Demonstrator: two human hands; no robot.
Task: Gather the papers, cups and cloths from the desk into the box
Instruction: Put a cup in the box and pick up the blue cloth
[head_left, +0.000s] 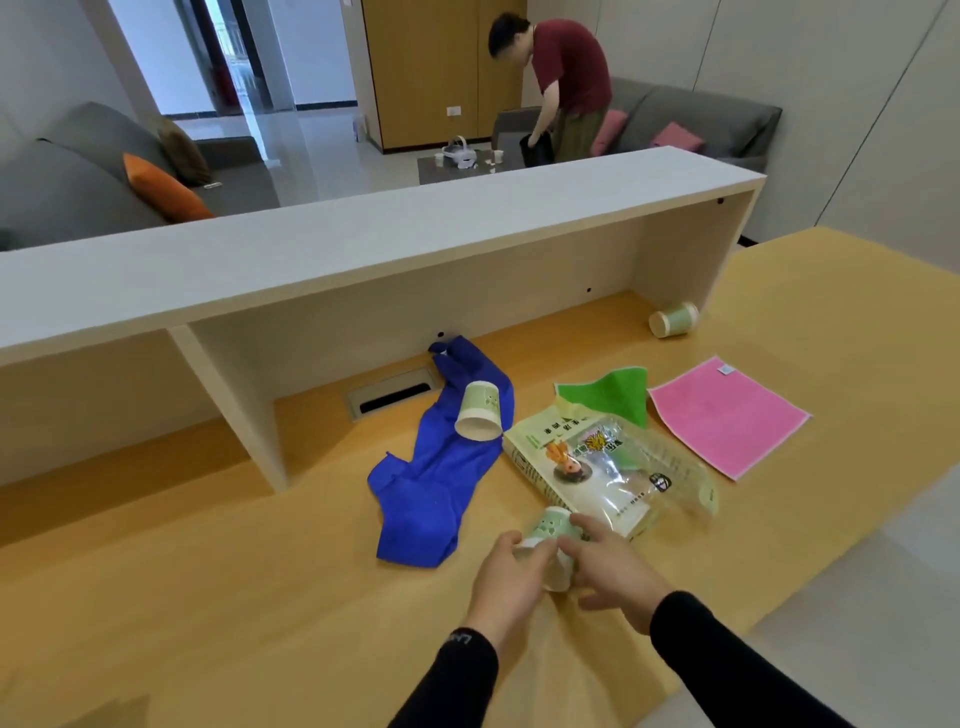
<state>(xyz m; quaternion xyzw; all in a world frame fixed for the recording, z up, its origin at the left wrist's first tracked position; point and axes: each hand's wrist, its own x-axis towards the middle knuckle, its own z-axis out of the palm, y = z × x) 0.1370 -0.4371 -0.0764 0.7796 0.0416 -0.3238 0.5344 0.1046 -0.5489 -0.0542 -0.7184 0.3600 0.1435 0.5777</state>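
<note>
My left hand (506, 582) and my right hand (610, 571) both grip a green paper cup (550, 527) near the desk's front; a second white cup rim (558, 571) shows between my palms. Another green cup (480, 410) lies tipped on a crumpled blue cloth (431, 483). A third cup (672, 319) lies on its side at the back right. A green cloth (613, 392) and a flat pink cloth (727, 415) lie to the right. A printed plastic bag (613, 467) lies over the green cloth's edge. No box is in view.
A white raised shelf (363, 249) runs along the back of the wooden desk (234, 571), with a cable slot (395, 397) beneath it. Beyond it a person (566, 78) bends over a low table between grey sofas.
</note>
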